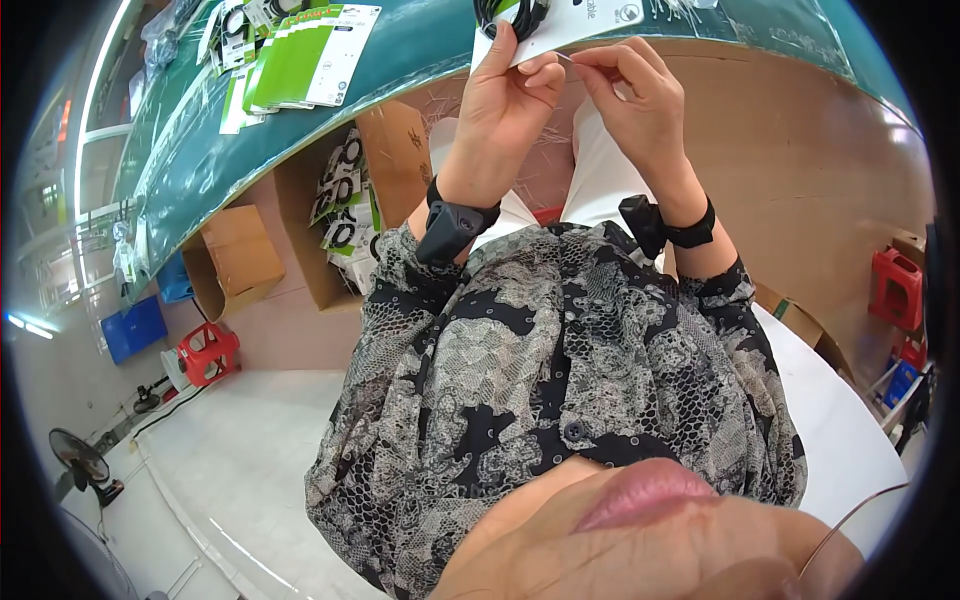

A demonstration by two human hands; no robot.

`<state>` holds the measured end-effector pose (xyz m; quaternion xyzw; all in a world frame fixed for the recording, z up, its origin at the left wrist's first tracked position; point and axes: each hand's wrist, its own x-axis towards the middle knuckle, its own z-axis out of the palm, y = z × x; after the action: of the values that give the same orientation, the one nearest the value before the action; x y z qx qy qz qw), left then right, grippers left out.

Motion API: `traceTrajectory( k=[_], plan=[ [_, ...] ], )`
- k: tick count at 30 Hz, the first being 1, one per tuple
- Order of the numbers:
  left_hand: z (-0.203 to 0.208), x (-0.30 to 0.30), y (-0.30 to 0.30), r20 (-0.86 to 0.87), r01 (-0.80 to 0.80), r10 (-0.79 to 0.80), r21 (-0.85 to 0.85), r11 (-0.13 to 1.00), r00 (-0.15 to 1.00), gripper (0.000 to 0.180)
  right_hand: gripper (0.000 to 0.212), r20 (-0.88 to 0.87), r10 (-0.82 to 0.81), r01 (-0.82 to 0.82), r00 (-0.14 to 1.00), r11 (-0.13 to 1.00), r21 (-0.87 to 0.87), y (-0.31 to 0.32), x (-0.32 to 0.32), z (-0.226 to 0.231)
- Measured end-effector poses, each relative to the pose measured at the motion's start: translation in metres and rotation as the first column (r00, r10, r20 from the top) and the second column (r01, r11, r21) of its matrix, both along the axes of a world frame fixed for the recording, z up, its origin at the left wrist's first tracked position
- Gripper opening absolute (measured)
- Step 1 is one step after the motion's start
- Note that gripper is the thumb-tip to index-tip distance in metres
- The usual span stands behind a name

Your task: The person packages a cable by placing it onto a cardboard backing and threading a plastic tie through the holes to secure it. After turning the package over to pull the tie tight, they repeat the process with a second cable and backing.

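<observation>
At the table's near edge, my left hand (508, 115) grips a white and green backing card (570, 32), its thumb on the front. A coiled black cable (522, 18) lies against that card, cut off by the top of the view. My right hand (635, 95) is closed beside it, thumb and forefinger pinching a thin white tie (564, 57) at the card's lower edge. The tie's other end runs toward my left fingers. Fanned green and white cards (310, 60) lie to the left on the table, beside several carded cables (238, 38).
The green-covered table (400, 55) curves across the top. Loose white ties (682, 12) lie at its upper right. Below it stand an open carton (300, 215) of carded cables and another carton (240, 255). Red stools (208, 352) and a fan (80, 455) stand further off.
</observation>
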<state>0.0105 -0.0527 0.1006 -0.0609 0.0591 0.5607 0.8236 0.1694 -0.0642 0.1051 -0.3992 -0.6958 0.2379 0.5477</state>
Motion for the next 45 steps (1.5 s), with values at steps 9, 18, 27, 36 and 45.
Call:
traceTrajectory(
  k=[9, 18, 27, 36, 45],
  plan=[
    [-0.005, 0.003, 0.000, -0.042, -0.018, 0.018, 0.019, 1.000, 0.999, 0.026, 0.012, 0.023, -0.024, 0.024, 0.999, 0.999, 0.025, 0.001, -0.006, 0.003],
    [-0.004, 0.006, -0.005, -0.043, 0.034, -0.031, 0.058, 0.998, 0.999, 0.025, 0.010, 0.001, -0.015, 0.015, 1.000, 1.000, 0.004, -0.001, -0.010, 0.005],
    [-0.003, 0.007, -0.006, -0.031, -0.025, 0.028, 0.105, 0.994, 0.999, 0.029, 0.009, -0.013, -0.003, 0.002, 1.000, 0.999, -0.048, 0.001, -0.006, 0.003],
    [-0.009, 0.006, -0.009, -0.028, 0.020, -0.017, 0.103, 0.994, 0.999, 0.028, 0.009, -0.011, 0.036, -0.036, 0.999, 0.999, -0.028, -0.003, -0.011, 0.007],
    [0.020, 0.000, -0.013, 0.419, 0.085, -0.098, 0.049, 0.995, 0.903, 0.027, 0.012, 0.109, -0.012, 0.005, 0.994, 0.998, 0.061, -0.015, -0.017, 0.050]
  ],
)
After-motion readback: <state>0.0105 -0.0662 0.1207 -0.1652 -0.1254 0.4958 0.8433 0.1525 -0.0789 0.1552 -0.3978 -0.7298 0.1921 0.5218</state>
